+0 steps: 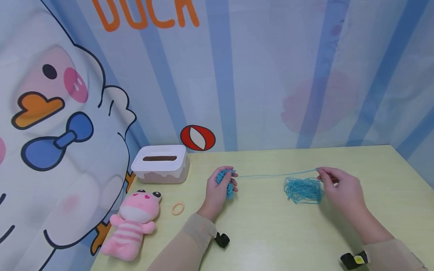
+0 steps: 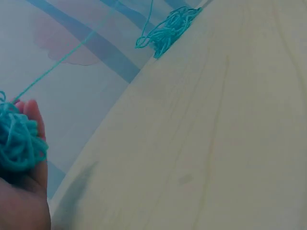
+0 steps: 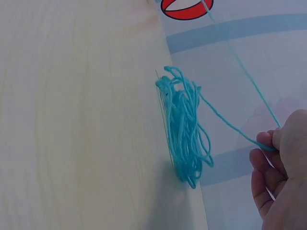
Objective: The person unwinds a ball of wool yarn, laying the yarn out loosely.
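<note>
Your left hand grips turquoise yarn, likely light and soft; at three o'clock, your right hand pinches one strand, sensibly.

Yarn: matt, fibrous. Worktop: smooth, wood-grained finish. Box: smooth, plastic-looking. Toy: plush cloth. Backdrop: creased cloth.

A staged tabletop set, shown by the creased cartoon-duck backdrop right behind the pale table

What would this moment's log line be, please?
left hand: grips blue yarn bundle | right hand: pinches blue yarn strand | loose blue yarn pile: on pale table
</note>
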`<state>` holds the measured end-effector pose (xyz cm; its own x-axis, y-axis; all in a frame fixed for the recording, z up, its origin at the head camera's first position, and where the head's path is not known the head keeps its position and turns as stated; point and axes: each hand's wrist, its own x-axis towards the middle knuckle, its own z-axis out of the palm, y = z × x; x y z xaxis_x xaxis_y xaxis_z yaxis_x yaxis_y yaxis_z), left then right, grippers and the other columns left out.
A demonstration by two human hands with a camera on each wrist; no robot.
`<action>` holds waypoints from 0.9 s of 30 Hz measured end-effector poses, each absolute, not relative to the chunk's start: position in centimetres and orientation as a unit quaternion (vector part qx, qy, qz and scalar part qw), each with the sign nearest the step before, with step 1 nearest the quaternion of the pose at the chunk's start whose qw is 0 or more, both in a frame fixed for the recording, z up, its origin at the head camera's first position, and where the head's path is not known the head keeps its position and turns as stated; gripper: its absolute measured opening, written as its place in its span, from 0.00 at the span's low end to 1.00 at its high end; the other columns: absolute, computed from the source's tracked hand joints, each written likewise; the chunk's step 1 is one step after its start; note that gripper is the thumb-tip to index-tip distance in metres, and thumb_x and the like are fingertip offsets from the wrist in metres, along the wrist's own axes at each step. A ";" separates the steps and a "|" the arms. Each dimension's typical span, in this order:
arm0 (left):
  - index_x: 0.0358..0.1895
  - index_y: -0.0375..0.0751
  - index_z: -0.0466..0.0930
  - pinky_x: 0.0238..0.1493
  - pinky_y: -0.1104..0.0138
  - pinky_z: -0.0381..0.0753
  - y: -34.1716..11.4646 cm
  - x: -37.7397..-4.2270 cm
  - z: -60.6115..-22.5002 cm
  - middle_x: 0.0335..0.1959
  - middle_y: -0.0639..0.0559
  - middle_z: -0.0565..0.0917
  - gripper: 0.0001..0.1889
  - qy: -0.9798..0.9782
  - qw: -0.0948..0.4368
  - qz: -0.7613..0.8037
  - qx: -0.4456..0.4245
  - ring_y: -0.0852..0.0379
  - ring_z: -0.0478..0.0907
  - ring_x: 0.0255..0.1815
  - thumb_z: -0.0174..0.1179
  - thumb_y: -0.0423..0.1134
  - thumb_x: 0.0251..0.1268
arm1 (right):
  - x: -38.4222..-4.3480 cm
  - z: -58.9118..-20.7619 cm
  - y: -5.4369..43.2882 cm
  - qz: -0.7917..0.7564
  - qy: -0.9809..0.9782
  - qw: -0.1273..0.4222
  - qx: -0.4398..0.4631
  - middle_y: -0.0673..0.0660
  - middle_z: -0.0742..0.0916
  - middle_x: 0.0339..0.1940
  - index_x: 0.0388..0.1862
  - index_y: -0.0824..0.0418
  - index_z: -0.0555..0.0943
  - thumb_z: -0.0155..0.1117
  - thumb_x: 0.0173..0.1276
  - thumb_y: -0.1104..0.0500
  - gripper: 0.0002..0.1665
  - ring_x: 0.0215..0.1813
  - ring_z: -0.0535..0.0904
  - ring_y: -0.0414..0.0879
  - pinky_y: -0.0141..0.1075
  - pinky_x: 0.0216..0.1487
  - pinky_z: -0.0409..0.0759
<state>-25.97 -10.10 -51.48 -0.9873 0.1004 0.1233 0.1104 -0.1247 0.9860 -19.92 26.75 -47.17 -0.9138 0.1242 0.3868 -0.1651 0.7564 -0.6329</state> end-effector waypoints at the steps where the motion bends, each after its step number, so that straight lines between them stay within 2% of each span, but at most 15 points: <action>1: 0.68 0.37 0.79 0.40 0.68 0.91 -10.1 -25.9 -51.4 0.47 0.45 0.87 0.18 -0.664 0.006 -0.744 -0.075 0.54 0.84 0.37 0.57 0.45 0.89 | -19.9 -47.2 27.1 0.345 -0.917 0.201 0.004 0.62 0.95 0.45 0.64 0.64 0.88 0.62 0.86 0.54 0.19 0.38 0.75 0.18 0.26 0.29 0.77; 3: 0.64 0.43 0.81 0.35 0.69 0.87 -10.1 -25.8 -51.3 0.41 0.48 0.84 0.16 -0.671 0.017 -0.738 -0.065 0.56 0.80 0.32 0.60 0.49 0.87 | -19.9 -47.3 27.6 0.340 -0.921 0.191 -0.003 0.63 0.96 0.46 0.64 0.65 0.88 0.63 0.86 0.55 0.19 0.39 0.85 0.30 0.24 0.31 0.78; 5: 0.60 0.48 0.83 0.33 0.70 0.84 -10.2 -25.8 -51.3 0.37 0.50 0.81 0.14 -0.679 0.031 -0.731 -0.057 0.56 0.78 0.29 0.64 0.51 0.84 | -19.9 -47.4 28.1 0.331 -0.927 0.176 -0.007 0.64 0.96 0.47 0.64 0.67 0.88 0.62 0.86 0.54 0.20 0.42 0.91 0.45 0.24 0.33 0.78; 8: 0.55 0.48 0.82 0.31 0.70 0.82 -10.2 -25.8 -51.4 0.36 0.52 0.80 0.13 -0.685 0.053 -0.725 -0.055 0.56 0.76 0.28 0.67 0.51 0.81 | -19.9 -47.6 28.7 0.318 -0.937 0.142 -0.011 0.65 0.96 0.47 0.64 0.69 0.87 0.61 0.87 0.54 0.22 0.47 0.92 0.62 0.30 0.32 0.77; 11: 0.54 0.47 0.81 0.32 0.70 0.82 -10.2 -25.7 -51.4 0.37 0.53 0.80 0.13 -0.684 0.067 -0.724 -0.051 0.55 0.77 0.29 0.68 0.50 0.81 | -20.0 -48.0 29.1 0.301 -0.948 0.106 -0.014 0.64 0.96 0.48 0.65 0.68 0.86 0.60 0.87 0.53 0.22 0.46 0.90 0.62 0.34 0.31 0.73; 13: 0.53 0.47 0.81 0.33 0.70 0.83 -10.2 -25.7 -51.4 0.38 0.53 0.80 0.12 -0.681 0.067 -0.728 -0.047 0.54 0.77 0.30 0.67 0.49 0.81 | -20.1 -48.2 29.3 0.293 -0.952 0.092 -0.016 0.64 0.96 0.48 0.64 0.67 0.87 0.61 0.86 0.53 0.22 0.42 0.89 0.58 0.35 0.31 0.72; 17: 0.54 0.47 0.81 0.36 0.69 0.85 -10.1 -25.6 -51.4 0.39 0.52 0.81 0.11 -0.681 0.059 -0.728 -0.047 0.53 0.78 0.33 0.67 0.48 0.82 | -20.2 -48.4 29.0 0.282 -0.955 0.087 -0.017 0.67 0.94 0.47 0.64 0.66 0.88 0.64 0.84 0.53 0.21 0.39 0.87 0.54 0.37 0.32 0.73; 19: 0.55 0.47 0.81 0.37 0.69 0.85 -10.1 -25.6 -51.4 0.40 0.52 0.81 0.12 -0.682 0.054 -0.728 -0.048 0.53 0.79 0.35 0.67 0.48 0.82 | -20.3 -48.2 28.5 0.279 -0.956 0.093 -0.012 0.72 0.92 0.51 0.65 0.67 0.87 0.63 0.84 0.55 0.21 0.38 0.86 0.57 0.40 0.31 0.74; 20: 0.55 0.47 0.82 0.37 0.68 0.86 -10.1 -25.6 -51.4 0.40 0.52 0.81 0.12 -0.682 0.052 -0.728 -0.050 0.53 0.79 0.35 0.67 0.48 0.82 | -20.3 -48.1 28.2 0.280 -0.954 0.104 -0.009 0.74 0.91 0.54 0.66 0.67 0.86 0.62 0.84 0.57 0.20 0.35 0.85 0.59 0.42 0.31 0.74; 23: 0.56 0.48 0.82 0.39 0.68 0.87 -10.1 -25.6 -51.3 0.42 0.52 0.81 0.12 -0.684 0.045 -0.726 -0.050 0.53 0.80 0.37 0.66 0.49 0.82 | -20.3 -47.8 26.6 0.302 -0.939 0.163 -0.002 0.78 0.85 0.62 0.65 0.67 0.87 0.55 0.80 0.66 0.21 0.44 0.82 0.68 0.56 0.43 0.78; 25: 0.57 0.48 0.81 0.41 0.68 0.87 -10.1 -25.5 -51.2 0.42 0.52 0.81 0.13 -0.687 0.041 -0.724 -0.050 0.53 0.80 0.38 0.67 0.50 0.82 | -20.4 -47.5 25.0 0.329 -0.919 0.218 0.010 0.77 0.85 0.62 0.60 0.66 0.88 0.52 0.77 0.69 0.22 0.53 0.78 0.74 0.63 0.53 0.75; 27: 0.58 0.48 0.81 0.42 0.67 0.87 -10.2 -25.5 -51.2 0.43 0.52 0.81 0.14 -0.690 0.037 -0.721 -0.049 0.52 0.80 0.39 0.66 0.50 0.82 | -20.6 -47.2 23.0 0.357 -0.896 0.262 0.036 0.74 0.88 0.58 0.54 0.66 0.90 0.53 0.75 0.70 0.20 0.58 0.76 0.73 0.65 0.60 0.72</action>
<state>-25.52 -10.20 -51.21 -0.9924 0.0143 0.1226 0.1219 -0.0446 0.9915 -20.59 23.02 -47.21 -0.8601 0.1232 0.4950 -0.2512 0.7423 -0.6212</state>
